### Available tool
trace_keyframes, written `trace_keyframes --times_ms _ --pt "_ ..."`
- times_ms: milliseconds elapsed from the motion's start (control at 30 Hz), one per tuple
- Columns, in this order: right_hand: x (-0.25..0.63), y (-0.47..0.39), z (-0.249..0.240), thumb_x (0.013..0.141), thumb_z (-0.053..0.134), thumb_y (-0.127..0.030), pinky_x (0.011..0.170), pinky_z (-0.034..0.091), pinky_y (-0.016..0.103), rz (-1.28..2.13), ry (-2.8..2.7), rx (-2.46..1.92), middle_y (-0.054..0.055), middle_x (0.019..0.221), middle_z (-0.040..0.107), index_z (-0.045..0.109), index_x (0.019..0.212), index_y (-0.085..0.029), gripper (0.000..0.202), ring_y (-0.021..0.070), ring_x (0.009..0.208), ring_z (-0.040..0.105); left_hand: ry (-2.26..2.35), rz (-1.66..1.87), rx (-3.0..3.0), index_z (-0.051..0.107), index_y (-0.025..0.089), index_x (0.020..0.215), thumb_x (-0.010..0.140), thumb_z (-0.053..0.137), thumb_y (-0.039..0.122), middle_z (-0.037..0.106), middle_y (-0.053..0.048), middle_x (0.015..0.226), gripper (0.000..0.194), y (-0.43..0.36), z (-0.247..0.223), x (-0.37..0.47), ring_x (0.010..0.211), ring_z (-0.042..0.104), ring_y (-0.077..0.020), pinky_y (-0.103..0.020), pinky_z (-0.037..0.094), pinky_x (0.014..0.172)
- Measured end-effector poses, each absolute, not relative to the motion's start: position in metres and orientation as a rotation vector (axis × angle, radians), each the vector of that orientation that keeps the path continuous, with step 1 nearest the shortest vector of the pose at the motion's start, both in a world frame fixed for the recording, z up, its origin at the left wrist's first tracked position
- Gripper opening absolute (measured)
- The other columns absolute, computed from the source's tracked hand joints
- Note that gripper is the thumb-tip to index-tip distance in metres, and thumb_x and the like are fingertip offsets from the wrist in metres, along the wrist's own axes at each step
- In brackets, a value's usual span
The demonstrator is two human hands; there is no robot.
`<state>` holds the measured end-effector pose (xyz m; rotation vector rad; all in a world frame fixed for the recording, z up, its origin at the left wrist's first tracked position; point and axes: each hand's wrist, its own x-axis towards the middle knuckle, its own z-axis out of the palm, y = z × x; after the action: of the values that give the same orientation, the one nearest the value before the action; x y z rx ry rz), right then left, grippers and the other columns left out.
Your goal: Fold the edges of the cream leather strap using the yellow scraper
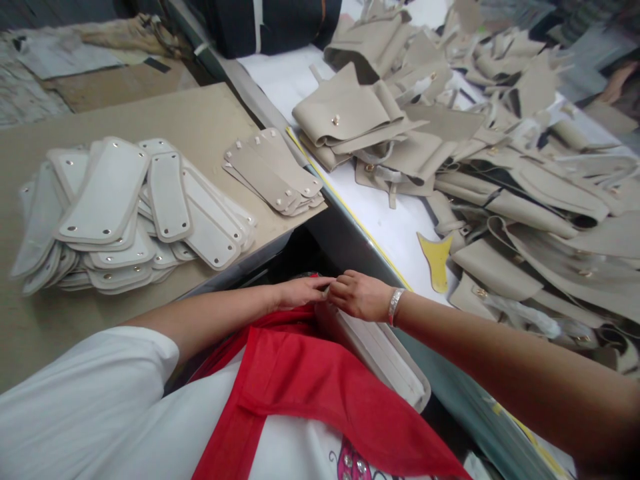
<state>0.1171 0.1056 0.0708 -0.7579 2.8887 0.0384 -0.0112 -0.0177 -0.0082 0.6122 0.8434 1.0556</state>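
Note:
My left hand [297, 292] and my right hand [361, 296] meet fingertip to fingertip low in the middle, over my lap. Between the fingertips there seems to be something very small; I cannot tell what it is. A stack of long beige panels [385, 353] lies on my lap under the right wrist, on top of a red apron [310, 387]. The right wrist wears a silver bracelet [395, 305].
On the left board [210, 120] lie a heap of pale oblong base pieces [125, 213] and a small fan of beige strips [273, 172]. The white table [390, 227] at right holds a big pile of beige bag parts [500, 147] and a yellow tool [437, 260].

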Motion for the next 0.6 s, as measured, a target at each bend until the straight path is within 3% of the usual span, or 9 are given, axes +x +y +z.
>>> trace_keyframes --times_ms 200,400,600 --pt "0.1216 0.1077 0.0780 0.091 0.035 -0.018 0.064 0.030 0.031 0.035 2.897 -0.753 0.008 0.079 0.056 0.060 0.085 -0.011 0.026 0.0147 0.066 0.047 0.908 1.013 0.682 0.058 0.015 0.116 0.069 0.070 0.024 0.059 -0.008 0.115 0.050 -0.0166 0.0005 -0.0148 0.114 0.047 -0.0214 -0.034 0.026 0.103" --pt "0.1169 0.1024 0.0773 0.091 0.033 -0.017 0.058 0.026 0.032 0.114 2.868 -0.838 0.007 0.070 0.053 0.057 0.076 -0.011 0.029 0.0145 0.062 0.046 0.891 0.974 0.475 0.055 0.016 0.120 0.062 0.071 0.016 0.061 -0.008 0.108 0.060 -0.0178 0.0000 -0.0149 0.106 0.052 -0.0198 -0.035 0.031 0.099" --pt "0.1174 0.1031 0.0715 0.090 0.037 -0.017 0.060 0.026 0.032 0.052 2.946 -0.802 0.007 0.075 0.055 0.057 0.078 -0.012 0.024 0.0150 0.066 0.045 0.877 0.994 0.586 0.057 0.016 0.117 0.067 0.067 0.018 0.061 -0.007 0.108 0.051 -0.0164 -0.0020 -0.0153 0.105 0.052 -0.0189 -0.034 0.032 0.097"
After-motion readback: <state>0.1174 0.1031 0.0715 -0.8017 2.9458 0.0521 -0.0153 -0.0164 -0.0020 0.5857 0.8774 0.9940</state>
